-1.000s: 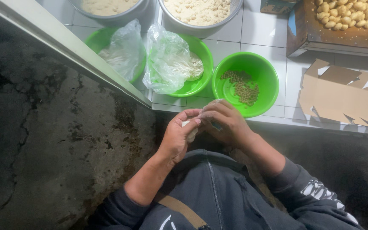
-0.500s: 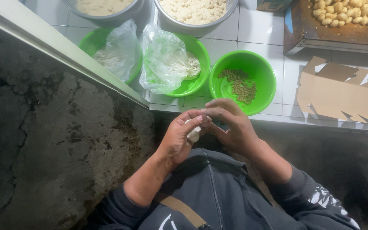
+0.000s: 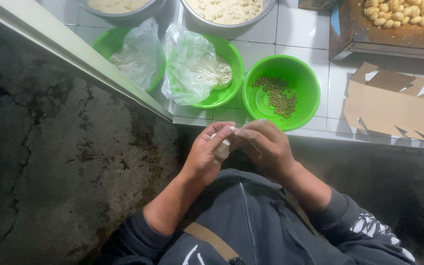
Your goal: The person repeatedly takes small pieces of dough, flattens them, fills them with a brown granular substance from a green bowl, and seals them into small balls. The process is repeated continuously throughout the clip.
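My left hand (image 3: 206,156) and my right hand (image 3: 265,148) meet just below the edge of a white tiled counter (image 3: 304,34). Between their fingers they pinch a small pale lump of dough (image 3: 222,146), mostly hidden by the fingers. Directly beyond the hands stands a green bowl (image 3: 281,91) holding small brownish-green peas. Both arms wear dark grey sleeves pushed up the forearms.
Two more green bowls (image 3: 225,63) (image 3: 110,43) with clear plastic bags and pale filling sit left of it. Two metal basins (image 3: 227,14) of crumbly dough stand behind. A brown tray (image 3: 389,24) of shaped pieces and flattened cardboard (image 3: 393,105) lie right. Dark cracked floor lies left.
Both hands have stayed together working the dough lump, with the fingers shifting slightly around it. The view has drifted a little.
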